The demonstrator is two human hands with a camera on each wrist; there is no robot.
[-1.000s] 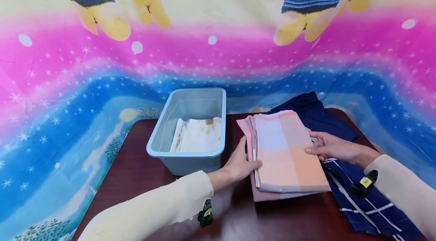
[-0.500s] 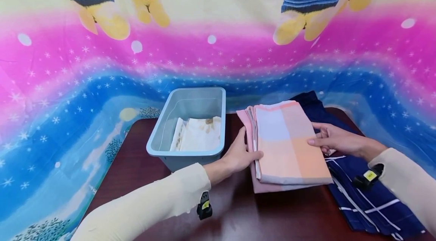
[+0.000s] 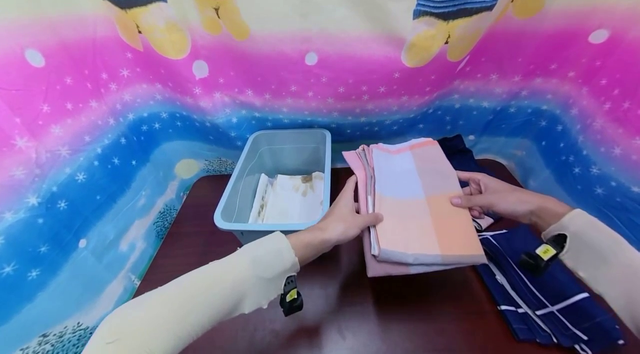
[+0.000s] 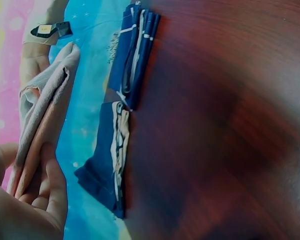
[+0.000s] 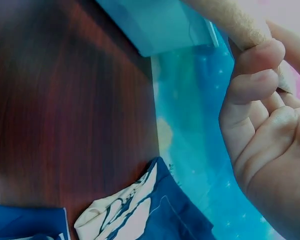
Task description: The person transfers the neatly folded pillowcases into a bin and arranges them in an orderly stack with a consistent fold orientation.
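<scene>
A folded pink, peach and pale blue checked cloth is held above the dark wooden table. My left hand grips its left edge, thumb on top. On the right edge, my right hand pinches it. In the left wrist view the cloth lies between thumb and fingers of my left hand. In the right wrist view my right hand curls round the cloth edge.
A grey plastic bin left of the cloth holds a folded white cloth. Folded navy cloths with white lines lie on the table's right side, seen also as navy cloths. A colourful sheet hangs behind.
Both hands have lifted the folded checked cloth off the table and carried it slightly up and to the left, toward the bin.
</scene>
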